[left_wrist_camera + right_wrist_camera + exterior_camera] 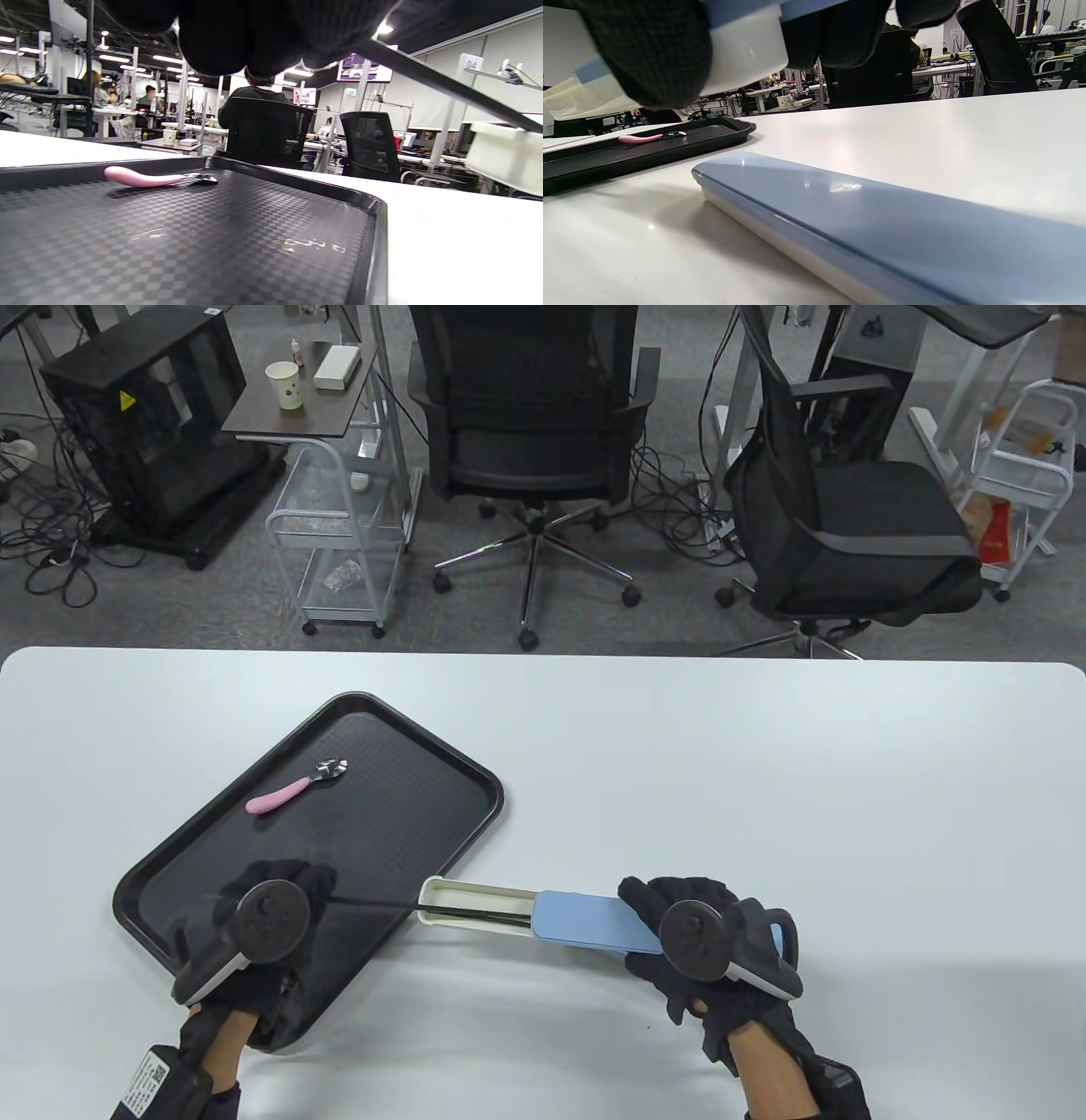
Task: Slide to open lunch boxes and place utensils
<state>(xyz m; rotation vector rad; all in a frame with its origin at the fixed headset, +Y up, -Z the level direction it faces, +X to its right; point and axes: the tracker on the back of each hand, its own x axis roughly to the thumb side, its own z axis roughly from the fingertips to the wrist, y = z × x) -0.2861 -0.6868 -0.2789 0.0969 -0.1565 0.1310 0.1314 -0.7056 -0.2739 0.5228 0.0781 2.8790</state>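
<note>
A white lunch box with a blue sliding lid is slid partly open beside the tray. My right hand grips its lidded end; in the right wrist view the fingers wrap the box above the table. My left hand is over the tray's near part and holds black chopsticks. Their tips reach into the open part of the box. In the left wrist view the chopsticks slant toward the box. A pink-handled spoon lies on the tray.
The black tray lies at an angle on the white table's left. In the right wrist view a second blue-lidded box lies shut on the table under my right hand. Office chairs and carts stand beyond the far edge.
</note>
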